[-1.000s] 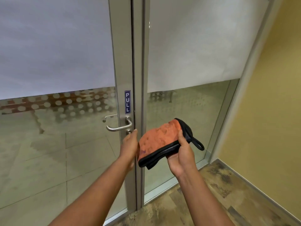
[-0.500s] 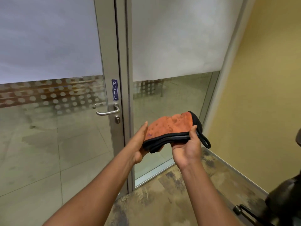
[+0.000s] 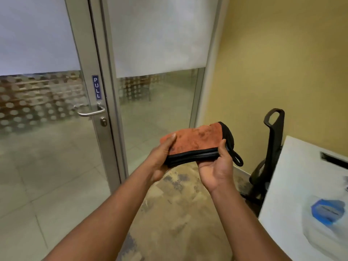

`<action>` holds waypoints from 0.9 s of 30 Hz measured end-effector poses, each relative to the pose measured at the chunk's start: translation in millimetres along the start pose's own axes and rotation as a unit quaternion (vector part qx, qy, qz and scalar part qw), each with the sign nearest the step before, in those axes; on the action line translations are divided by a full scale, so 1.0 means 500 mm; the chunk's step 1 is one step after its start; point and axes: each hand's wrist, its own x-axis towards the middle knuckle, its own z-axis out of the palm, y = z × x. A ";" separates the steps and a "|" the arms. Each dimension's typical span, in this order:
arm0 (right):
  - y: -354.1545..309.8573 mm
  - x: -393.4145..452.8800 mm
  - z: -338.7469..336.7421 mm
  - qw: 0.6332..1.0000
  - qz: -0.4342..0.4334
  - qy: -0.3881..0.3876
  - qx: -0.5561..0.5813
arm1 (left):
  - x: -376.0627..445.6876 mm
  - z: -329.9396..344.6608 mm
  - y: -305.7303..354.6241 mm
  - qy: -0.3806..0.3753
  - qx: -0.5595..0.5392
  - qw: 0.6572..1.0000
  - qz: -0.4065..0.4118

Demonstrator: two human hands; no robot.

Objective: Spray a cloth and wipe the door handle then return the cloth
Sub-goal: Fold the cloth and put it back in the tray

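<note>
I hold a folded orange cloth (image 3: 195, 141) with black edging and a small black loop between both hands, in front of me at mid-frame. My left hand (image 3: 160, 157) grips its left end, thumb on top. My right hand (image 3: 216, 166) grips its right end from below. The metal lever door handle (image 3: 90, 111) sits on the glass door's frame to the left, well apart from the cloth, below a blue PULL sign (image 3: 97, 87). No spray bottle can be made out for certain.
A white table (image 3: 301, 176) stands at the right edge with a blurred blue-and-clear object (image 3: 327, 213) on it. A black chair (image 3: 271, 147) stands against the yellow wall (image 3: 273, 63). Mottled brown carpet (image 3: 178, 213) lies below my arms.
The view has swung right and away from the door. The handle has shifted left, the table and chair have come into view, and both hands carried the cloth along.
</note>
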 end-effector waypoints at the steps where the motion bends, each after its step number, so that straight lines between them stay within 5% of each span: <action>1: -0.017 -0.024 -0.011 1.000 -0.007 0.011 -0.006 | -0.013 0.018 -0.010 0.000 0.008 1.000 0.001; 13: -0.233 -0.204 -0.206 0.976 -0.055 0.212 -0.016 | -0.112 0.267 -0.164 0.043 0.139 0.986 0.079; 20: -0.374 -0.279 -0.390 0.959 -0.088 0.268 0.033 | -0.124 0.465 -0.296 -0.001 0.157 0.987 -0.024; 27: -0.554 -0.326 -0.532 0.941 -0.129 0.311 -0.045 | -0.147 0.675 -0.406 -0.042 0.146 0.987 -0.054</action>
